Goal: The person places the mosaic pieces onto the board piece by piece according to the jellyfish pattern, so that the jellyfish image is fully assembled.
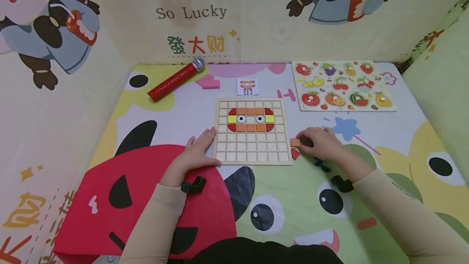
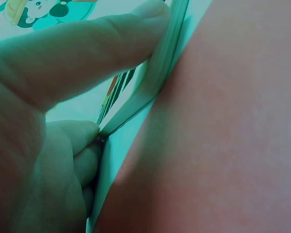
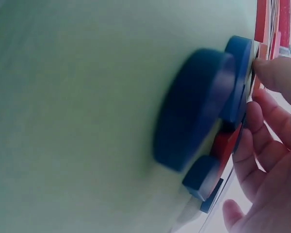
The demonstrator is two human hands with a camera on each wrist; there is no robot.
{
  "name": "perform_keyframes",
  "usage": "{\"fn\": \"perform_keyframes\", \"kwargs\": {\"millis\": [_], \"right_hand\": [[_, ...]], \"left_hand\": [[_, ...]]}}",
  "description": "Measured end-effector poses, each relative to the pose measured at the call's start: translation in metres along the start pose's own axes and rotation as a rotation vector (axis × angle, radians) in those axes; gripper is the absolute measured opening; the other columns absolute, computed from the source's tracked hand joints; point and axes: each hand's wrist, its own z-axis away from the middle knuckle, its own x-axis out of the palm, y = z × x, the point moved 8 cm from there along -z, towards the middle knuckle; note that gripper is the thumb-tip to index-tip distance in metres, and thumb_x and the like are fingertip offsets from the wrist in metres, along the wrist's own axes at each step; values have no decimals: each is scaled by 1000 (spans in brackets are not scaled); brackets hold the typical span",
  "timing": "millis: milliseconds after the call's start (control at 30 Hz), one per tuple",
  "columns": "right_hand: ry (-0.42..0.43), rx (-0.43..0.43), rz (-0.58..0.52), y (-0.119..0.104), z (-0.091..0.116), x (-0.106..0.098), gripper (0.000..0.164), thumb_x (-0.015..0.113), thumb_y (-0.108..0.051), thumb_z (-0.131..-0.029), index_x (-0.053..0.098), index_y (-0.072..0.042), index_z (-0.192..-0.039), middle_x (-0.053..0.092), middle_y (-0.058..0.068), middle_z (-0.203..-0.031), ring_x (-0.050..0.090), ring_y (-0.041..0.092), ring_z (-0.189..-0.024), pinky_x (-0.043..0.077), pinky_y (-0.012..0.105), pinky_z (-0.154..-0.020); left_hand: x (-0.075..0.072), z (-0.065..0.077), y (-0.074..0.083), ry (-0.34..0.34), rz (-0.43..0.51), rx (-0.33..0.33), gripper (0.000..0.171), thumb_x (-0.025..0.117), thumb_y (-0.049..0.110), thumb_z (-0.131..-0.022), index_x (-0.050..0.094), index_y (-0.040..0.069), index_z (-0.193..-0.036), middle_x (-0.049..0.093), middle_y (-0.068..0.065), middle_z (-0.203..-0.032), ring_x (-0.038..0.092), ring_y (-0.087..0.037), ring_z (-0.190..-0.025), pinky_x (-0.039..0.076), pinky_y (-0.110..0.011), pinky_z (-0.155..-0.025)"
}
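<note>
A wooden grid board (image 1: 253, 148) lies flat in front of me, with red, orange and yellow pieces and two eye tiles (image 1: 241, 119) set in its upper cells. My left hand (image 1: 196, 148) is spread at the board's left edge, its thumb touching the near left corner. To the right of the board, my right hand (image 1: 319, 144) pinches an orange square piece (image 1: 294, 142) between thumb and finger. A red piece (image 1: 295, 154) lies just below it. Dark blue pieces (image 3: 194, 109) lie by and under the right hand, partly hidden in the head view.
Behind the board lies a small pattern card (image 1: 247, 86). A red glittery microphone (image 1: 176, 80) and pink blocks (image 1: 211, 83) are at the back left. The fruit puzzle board (image 1: 344, 86) occupies the back right. A printed cloth (image 1: 205, 231) covers the table.
</note>
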Motion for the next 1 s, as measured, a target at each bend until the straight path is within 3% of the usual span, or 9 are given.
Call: {"fn": "perform_keyframes", "kwargs": {"millis": [233, 400, 667, 900, 1000], "right_hand": [[25, 37, -110, -8, -3, -7, 30, 64, -23, -82, 60, -8, -108, 63, 7, -99, 54, 23, -92, 27, 51, -91], [16, 45, -184, -40, -18, -6, 29, 63, -24, -83, 60, -9, -108, 62, 3, -90, 54, 20, -87, 28, 51, -94], [13, -8, -202, -87, -44, 2, 27, 63, -25, -83, 63, -12, -106, 63, -3, -86, 55, 14, -83, 33, 44, -89], [18, -14, -209, -100, -57, 13, 26, 63, -25, -83, 62, -13, -105, 61, -3, -84, 53, 14, -77, 45, 30, -75], [23, -9, -207, -103, -60, 17, 24, 63, -25, -83, 62, -13, -104, 61, -3, -83, 53, 13, -77, 43, 30, -77]], "left_hand": [[1, -2, 0, -5, -5, -6, 110, 79, 39, -62, 11, 22, -147, 12, 1, -154, 7, -21, -141, 4, -56, -110], [0, -1, 1, -2, -6, -5, 110, 79, 39, -61, 12, 21, -147, 13, 0, -154, 8, -22, -141, 4, -57, -109], [1, 0, 1, -5, -7, -4, 110, 79, 38, -62, 12, 22, -147, 12, 1, -154, 8, -22, -141, 4, -57, -109], [0, 0, 0, 1, -13, -3, 109, 79, 39, -63, 12, 21, -147, 13, 1, -154, 7, -22, -141, 4, -56, -109], [1, 0, 0, 2, -8, 2, 108, 78, 39, -63, 12, 21, -147, 12, 1, -154, 7, -22, -141, 3, -56, -110]]}}
